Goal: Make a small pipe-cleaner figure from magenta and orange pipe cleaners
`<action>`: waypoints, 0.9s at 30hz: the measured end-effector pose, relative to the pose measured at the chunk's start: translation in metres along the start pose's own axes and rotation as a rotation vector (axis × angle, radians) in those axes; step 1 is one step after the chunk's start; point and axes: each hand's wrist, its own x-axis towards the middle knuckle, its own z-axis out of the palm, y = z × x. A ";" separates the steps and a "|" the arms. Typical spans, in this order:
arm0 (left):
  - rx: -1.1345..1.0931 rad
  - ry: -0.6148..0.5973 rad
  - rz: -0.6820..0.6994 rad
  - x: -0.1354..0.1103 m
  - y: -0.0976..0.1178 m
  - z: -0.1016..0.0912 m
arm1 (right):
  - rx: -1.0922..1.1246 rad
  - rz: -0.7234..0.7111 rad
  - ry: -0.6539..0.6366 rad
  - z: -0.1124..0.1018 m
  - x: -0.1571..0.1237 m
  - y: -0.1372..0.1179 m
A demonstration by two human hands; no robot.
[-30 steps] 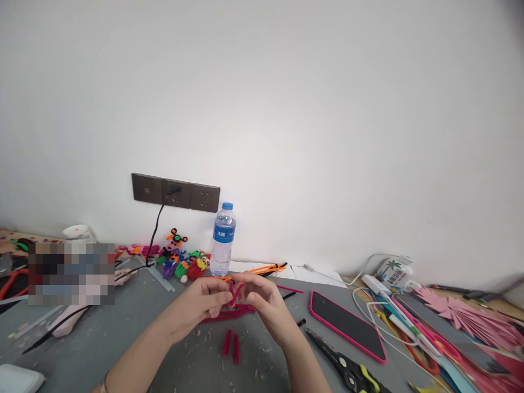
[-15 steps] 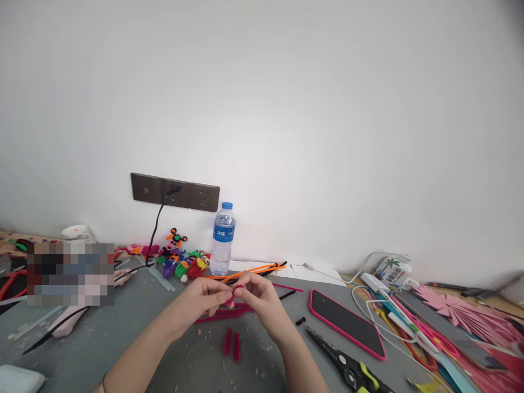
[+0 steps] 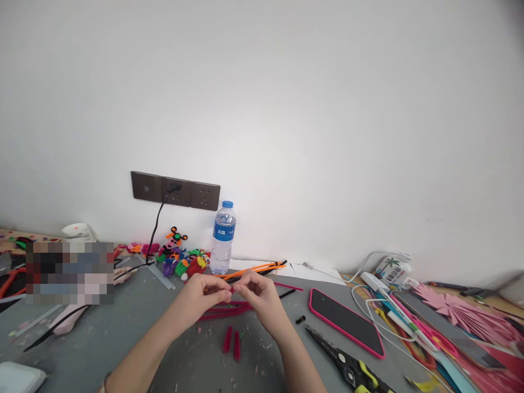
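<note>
Fingertips of my left hand (image 3: 204, 295) and my right hand (image 3: 257, 295) meet above the grey mat, both pinched on a small crimson pipe cleaner piece (image 3: 232, 289). Most of that piece is hidden by the fingers. Just beneath the hands lie several long crimson pipe cleaners (image 3: 223, 313). Closer to me, two short crimson pieces (image 3: 227, 339) rest side by side. Orange pipe cleaners (image 3: 268, 267) and black ones lie behind my right hand.
A water bottle (image 3: 223, 240) stands by the wall beside colourful pipe cleaner figures (image 3: 184, 259). To the right are a phone (image 3: 347, 323), black-and-green pliers (image 3: 347, 365), cables and pink folded paper (image 3: 454, 314). A black cord (image 3: 153, 234) runs leftward, near a partly blurred pale object.
My fingertips have closed in over the crimson piece, so less of it shows than before. The things on the mat lie as they were.
</note>
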 end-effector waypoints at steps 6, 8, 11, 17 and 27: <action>0.002 0.004 -0.033 0.000 0.003 0.003 | -0.005 -0.026 0.014 -0.002 0.001 0.005; -0.032 -0.009 -0.051 0.000 0.004 0.004 | -0.001 -0.018 0.020 -0.001 0.001 0.005; -0.065 -0.033 -0.054 0.000 0.002 0.004 | 0.025 0.003 0.016 0.000 0.000 0.002; -0.071 -0.081 0.006 -0.001 -0.001 0.003 | 0.063 0.067 -0.079 -0.003 -0.002 -0.008; -0.097 -0.141 -0.045 -0.003 0.003 -0.001 | 0.043 0.043 -0.031 -0.005 -0.001 -0.002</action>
